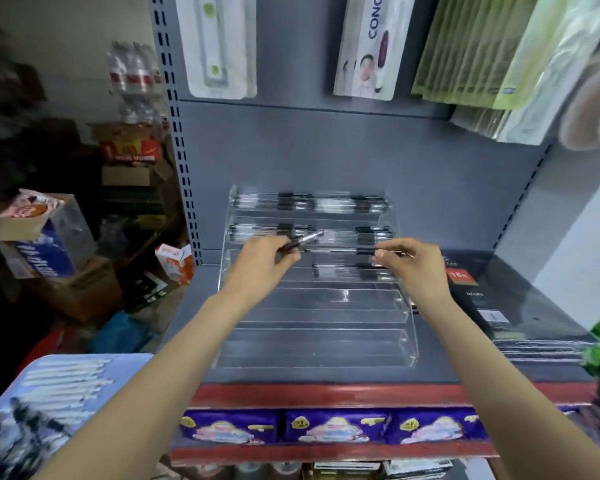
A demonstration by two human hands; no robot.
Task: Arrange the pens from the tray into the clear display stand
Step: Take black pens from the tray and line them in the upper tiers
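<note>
Pens [309, 202] with black grips lie in rows on the top steps of the clear display stand [319, 306] on the shelf. The left hand [267, 252] pinches one pen [302, 240]. The right hand [404, 259] pinches another pen [340, 251] over the third step.

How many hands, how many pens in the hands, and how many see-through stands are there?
Hands: 2, the left hand and the right hand
Pens held: 2, the left pen and the right pen
Clear stand: 1
Total: 5
Pens already lying in the stand are too blurred to count.
</note>
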